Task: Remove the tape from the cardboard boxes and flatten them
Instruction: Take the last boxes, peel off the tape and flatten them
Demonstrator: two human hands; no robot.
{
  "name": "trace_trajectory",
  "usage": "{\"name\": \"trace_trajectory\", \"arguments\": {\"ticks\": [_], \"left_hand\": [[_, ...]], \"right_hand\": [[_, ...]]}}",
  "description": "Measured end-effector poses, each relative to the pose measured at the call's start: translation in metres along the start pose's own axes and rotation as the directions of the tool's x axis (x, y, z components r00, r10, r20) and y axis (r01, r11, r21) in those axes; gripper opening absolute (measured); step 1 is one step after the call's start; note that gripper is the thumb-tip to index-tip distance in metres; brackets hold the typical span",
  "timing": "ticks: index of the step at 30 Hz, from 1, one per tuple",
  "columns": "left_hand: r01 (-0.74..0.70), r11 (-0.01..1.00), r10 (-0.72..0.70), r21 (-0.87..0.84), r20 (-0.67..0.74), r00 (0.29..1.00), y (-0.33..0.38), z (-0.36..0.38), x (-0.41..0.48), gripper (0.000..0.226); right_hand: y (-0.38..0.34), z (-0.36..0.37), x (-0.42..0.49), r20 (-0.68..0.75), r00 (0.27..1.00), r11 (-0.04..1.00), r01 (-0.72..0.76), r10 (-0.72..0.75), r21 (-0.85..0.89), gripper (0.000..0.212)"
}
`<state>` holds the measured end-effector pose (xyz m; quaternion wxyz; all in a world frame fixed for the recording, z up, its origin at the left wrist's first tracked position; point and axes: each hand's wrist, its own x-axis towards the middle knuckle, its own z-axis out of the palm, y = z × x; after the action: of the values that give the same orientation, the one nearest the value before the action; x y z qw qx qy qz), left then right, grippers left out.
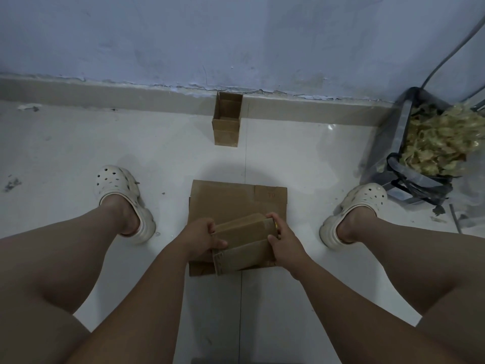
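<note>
Pale glossy floor tiles (pixel 301 158) run up to a skirting and a scuffed bluish wall across the top of the frame. At lower centre, a small cardboard box (pixel 245 244) is held just above a flattened sheet of cardboard (pixel 225 200) lying on the tiles. The left hand (pixel 200 239) grips its left end, thumb on top and fingers curled beneath; the right hand (pixel 282 241) clamps the right end, fingers wrapped over the edge. The box looks partly collapsed, so the flattening step seems under way; next it likely needs pressing flat onto the sheet. Another open box (pixel 227 119) stands at upper centre by the skirting, untouched. A bag of crumpled tape (pixel 435 143) sits at the right edge.
</note>
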<state>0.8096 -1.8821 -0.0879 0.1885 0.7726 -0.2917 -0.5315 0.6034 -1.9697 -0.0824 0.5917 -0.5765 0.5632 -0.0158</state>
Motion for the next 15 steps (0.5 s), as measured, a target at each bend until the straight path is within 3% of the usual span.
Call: {"name": "trace_trajectory", "arguments": {"ticks": [7,15], "left_hand": [[-0.009,0.999,0.014,0.040,-0.120,0.993,0.002,0.009,-0.007,0.059],[-0.021,0.995,0.036,0.099,-0.155,0.987,0.004,0.011,-0.012,0.038]], "right_hand": [[0.000,-0.001,0.001,-0.016,1.000,1.000,-0.003,0.003,0.025,0.048],[-0.002,-0.001,-0.002,-0.037,0.999,1.000,0.029,-0.029,0.005,0.051]]}}
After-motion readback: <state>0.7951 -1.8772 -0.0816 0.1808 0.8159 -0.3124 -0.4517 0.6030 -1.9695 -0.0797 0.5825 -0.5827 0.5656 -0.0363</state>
